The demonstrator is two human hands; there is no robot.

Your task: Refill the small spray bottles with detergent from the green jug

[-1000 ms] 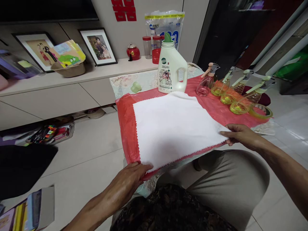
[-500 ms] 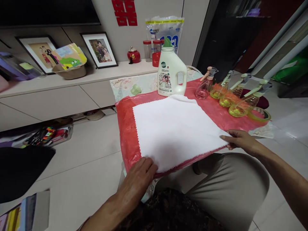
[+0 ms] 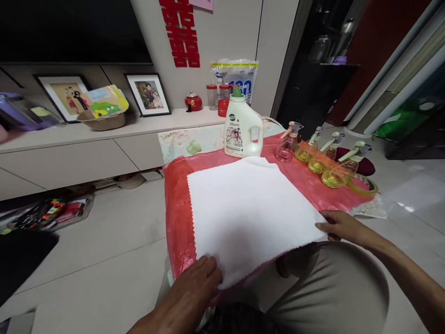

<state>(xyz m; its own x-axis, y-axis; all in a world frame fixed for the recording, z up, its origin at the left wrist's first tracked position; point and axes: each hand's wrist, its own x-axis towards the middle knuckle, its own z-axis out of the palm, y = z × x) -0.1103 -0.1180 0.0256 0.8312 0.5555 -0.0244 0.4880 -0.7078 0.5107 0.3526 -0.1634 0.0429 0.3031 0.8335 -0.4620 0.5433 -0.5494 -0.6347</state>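
A white cloth [image 3: 250,213] with zigzag-cut edges lies spread over a red plastic sheet [image 3: 177,218] on a small table. My right hand [image 3: 335,226] pinches the cloth's right corner between thumb and fingers, at the table's near right edge. At the near left corner, my left hand [image 3: 200,280] is closed on the cloth with its fingers curled; the fingertips are partly hidden. Just beyond the cloth's far edge stands a pale green detergent jug [image 3: 239,134] with a green spout.
Several spray bottles, among them a pink one [image 3: 287,148], stand at the right of the table near a tape roll [image 3: 363,184]. A green cap-like object [image 3: 193,147] sits at the far left. Behind runs a low cabinet [image 3: 104,139] with photo frames, a basket [image 3: 100,121] and jars.
My view has tilted up, so the table and everything on it sit lower in the picture. Both hands keep their places at the cloth's near corners.
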